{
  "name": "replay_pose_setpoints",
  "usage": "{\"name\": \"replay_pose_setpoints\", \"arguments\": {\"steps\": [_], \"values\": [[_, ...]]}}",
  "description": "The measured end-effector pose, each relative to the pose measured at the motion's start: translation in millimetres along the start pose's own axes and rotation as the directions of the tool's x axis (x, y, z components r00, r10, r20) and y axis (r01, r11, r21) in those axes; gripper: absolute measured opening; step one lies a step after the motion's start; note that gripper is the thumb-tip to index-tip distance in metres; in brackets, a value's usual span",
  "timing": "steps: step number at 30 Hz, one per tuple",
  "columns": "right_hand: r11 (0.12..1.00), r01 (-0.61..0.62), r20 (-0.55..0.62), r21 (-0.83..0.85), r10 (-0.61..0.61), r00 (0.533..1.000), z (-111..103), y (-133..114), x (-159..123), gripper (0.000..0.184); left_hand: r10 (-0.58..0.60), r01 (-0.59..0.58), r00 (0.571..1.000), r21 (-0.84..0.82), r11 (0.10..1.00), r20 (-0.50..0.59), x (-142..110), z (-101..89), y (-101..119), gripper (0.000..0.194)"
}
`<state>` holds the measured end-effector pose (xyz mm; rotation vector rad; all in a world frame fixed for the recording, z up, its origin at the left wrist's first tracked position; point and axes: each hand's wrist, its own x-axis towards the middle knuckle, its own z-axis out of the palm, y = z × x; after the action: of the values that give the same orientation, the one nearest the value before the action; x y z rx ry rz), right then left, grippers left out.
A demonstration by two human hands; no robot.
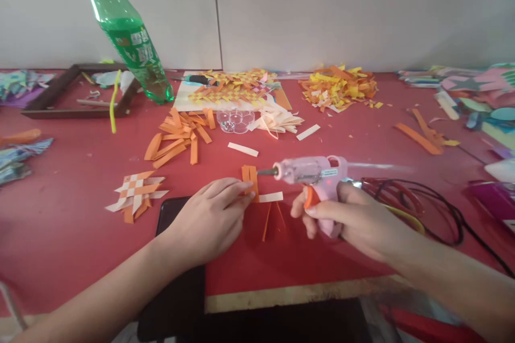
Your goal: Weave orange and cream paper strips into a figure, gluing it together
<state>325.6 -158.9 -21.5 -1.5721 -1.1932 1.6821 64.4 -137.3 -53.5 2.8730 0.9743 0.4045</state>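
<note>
My right hand is wrapped round the handle of a pink hot glue gun, thumb and fingers by its orange trigger. A clear glue stick juts from the gun's back, and its nozzle points left, close to some orange paper strips. My left hand has its fingers closed together at those upright strips, holding them down on the table. A white paper strip lies crosswise against them. Left of that hand sits a woven orange-and-white paper piece.
A green bottle stands at the back left beside a dark frame. Loose orange strips, white strips and a transparent bead tray lie ahead. Black cable coils at right. A dark flat object lies under my left arm.
</note>
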Motion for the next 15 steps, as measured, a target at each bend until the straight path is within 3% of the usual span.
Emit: {"name": "replay_pose_setpoints", "arguments": {"steps": [3,5,8,12,15], "values": [[0.912,-0.102,0.112,0.396,0.062,0.992,23.0,-2.1,-5.1,0.011,-0.005,0.004,1.000,-0.045,0.999,-0.004,-0.3,1.0,-1.2,0.036],[0.852,-0.151,0.154,0.501,0.083,0.985,34.2,-2.8,-7.9,0.018,-0.003,0.002,1.000,-0.053,0.999,-0.008,0.0,2.0,-2.0,0.037],[0.832,-0.156,0.133,0.533,0.100,0.986,41.2,1.0,-9.9,0.026,-0.005,0.004,1.000,-0.051,0.999,-0.009,0.3,3.5,-2.7,0.039],[0.908,-0.037,-0.039,0.417,0.059,0.998,29.2,10.0,-6.8,0.024,-0.009,0.008,1.000,-0.041,0.999,-0.024,-1.2,4.1,-2.2,0.037],[0.992,0.128,-0.226,0.000,-0.125,0.966,6.1,9.7,-2.0,0.021,0.008,-0.010,0.999,-0.041,0.999,-0.047,-2.2,3.8,-1.6,0.035]]}}
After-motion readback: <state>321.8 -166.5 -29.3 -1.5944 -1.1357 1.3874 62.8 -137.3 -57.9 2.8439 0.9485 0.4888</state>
